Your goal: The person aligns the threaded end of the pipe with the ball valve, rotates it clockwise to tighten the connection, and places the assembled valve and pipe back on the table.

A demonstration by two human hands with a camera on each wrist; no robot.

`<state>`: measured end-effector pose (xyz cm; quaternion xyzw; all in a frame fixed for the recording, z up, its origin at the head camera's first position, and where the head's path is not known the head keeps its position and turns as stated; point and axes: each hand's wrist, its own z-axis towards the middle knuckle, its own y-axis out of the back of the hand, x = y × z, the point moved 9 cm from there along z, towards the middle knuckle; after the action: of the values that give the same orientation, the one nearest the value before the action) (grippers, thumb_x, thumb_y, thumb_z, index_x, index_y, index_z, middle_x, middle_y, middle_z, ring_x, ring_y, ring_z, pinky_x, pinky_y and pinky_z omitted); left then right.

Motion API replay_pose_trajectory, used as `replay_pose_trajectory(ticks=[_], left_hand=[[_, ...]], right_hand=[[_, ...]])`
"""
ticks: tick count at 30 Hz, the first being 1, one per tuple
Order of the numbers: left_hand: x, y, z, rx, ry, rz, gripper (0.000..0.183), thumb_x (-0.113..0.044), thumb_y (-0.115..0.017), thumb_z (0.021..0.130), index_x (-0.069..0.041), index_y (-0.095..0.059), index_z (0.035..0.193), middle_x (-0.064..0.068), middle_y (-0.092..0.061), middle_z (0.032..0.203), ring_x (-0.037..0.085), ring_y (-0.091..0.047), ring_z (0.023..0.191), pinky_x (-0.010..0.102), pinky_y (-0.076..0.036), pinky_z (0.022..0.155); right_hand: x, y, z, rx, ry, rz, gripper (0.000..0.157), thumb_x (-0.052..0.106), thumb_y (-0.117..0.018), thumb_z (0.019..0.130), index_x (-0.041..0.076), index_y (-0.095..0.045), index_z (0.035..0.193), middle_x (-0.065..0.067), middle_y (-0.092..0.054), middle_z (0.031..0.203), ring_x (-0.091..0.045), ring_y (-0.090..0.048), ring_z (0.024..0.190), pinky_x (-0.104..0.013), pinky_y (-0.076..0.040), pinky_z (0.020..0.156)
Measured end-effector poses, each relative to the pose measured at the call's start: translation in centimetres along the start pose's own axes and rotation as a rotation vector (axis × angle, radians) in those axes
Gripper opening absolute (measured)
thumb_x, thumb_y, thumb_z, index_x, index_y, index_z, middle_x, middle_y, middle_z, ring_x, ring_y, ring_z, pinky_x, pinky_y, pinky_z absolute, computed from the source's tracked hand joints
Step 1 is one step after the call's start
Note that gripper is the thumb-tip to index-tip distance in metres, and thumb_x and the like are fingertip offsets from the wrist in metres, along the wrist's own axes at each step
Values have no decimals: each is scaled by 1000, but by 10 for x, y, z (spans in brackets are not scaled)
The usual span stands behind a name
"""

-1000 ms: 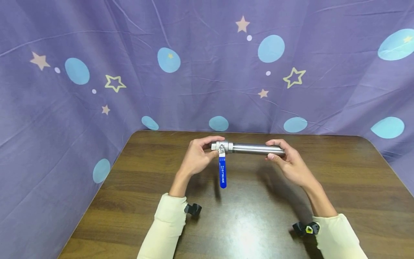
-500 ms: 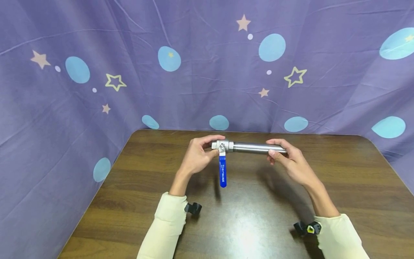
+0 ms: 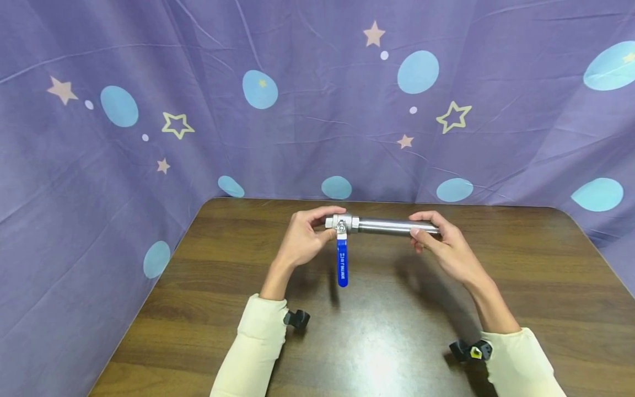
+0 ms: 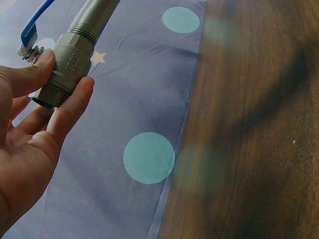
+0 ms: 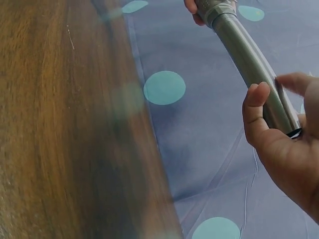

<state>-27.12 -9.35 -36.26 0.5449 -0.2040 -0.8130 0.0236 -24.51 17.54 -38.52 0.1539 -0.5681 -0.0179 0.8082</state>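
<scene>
My left hand (image 3: 305, 242) grips the steel body of a ball valve (image 3: 346, 223), thumb on the near side and fingers behind. The valve's blue lever handle (image 3: 342, 263) points down toward me. A plain steel pipe (image 3: 383, 226) runs rightward from the valve, level above the table. Some thread (image 4: 85, 31) shows where the pipe enters the valve in the left wrist view. Near the pipe's far right end, my right hand (image 3: 448, 248) holds it between thumb and fingers. The pipe's open end (image 5: 295, 133) is by the palm in the right wrist view.
A brown wooden table (image 3: 208, 286) lies beneath both hands. Behind it and along the left hangs a purple curtain (image 3: 297, 149) with stars and blue spots. Black wrist mounts (image 3: 297, 319) sit at the sleeve cuffs.
The right thumb has shifted up onto the near face of the pipe, and the right hand has moved slightly. The left hand, valve and lever stay nearly in place.
</scene>
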Motion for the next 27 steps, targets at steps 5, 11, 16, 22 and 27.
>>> replay_pose_trajectory(ticks=[5, 11, 16, 22, 27], left_hand=[[0, 2, 0, -11, -9, -5, 50, 13, -71, 84, -4, -75, 131, 19, -78, 124, 20, -75, 90, 24, -61, 65], [-1, 4, -1, -16, -7, -14, 50, 13, -72, 84, -3, -75, 131, 20, -78, 123, 21, -75, 90, 24, -60, 64], [-1, 4, -1, -13, -2, -14, 50, 13, -72, 84, -4, -75, 131, 19, -78, 126, 21, -76, 91, 23, -60, 63], [-1, 5, -1, -9, -5, -24, 50, 14, -72, 84, -3, -75, 131, 19, -78, 127, 21, -76, 92, 24, -61, 65], [-2, 5, 0, -10, -9, -29, 50, 15, -72, 84, -1, -74, 131, 20, -78, 127, 25, -75, 91, 23, -59, 65]], right_hand=[[3, -2, -1, -8, 21, -40, 37, -3, -68, 100, -2, -53, 134, 1, -66, 105, -6, -71, 88, -19, -61, 77], [9, -4, -2, 6, 100, -24, 37, -11, -64, 100, -7, -50, 134, -2, -66, 111, -4, -73, 94, -18, -62, 81], [9, 0, -2, -3, 137, -38, 36, -13, -66, 97, -7, -56, 131, -5, -70, 106, -2, -74, 91, -18, -62, 76], [5, 2, 0, 5, 129, -30, 36, -12, -68, 97, -6, -60, 131, 6, -70, 106, -2, -74, 90, -17, -62, 75], [2, 3, 1, 8, 114, -26, 35, -10, -69, 98, -5, -61, 131, 9, -72, 105, -3, -75, 89, -18, -63, 76]])
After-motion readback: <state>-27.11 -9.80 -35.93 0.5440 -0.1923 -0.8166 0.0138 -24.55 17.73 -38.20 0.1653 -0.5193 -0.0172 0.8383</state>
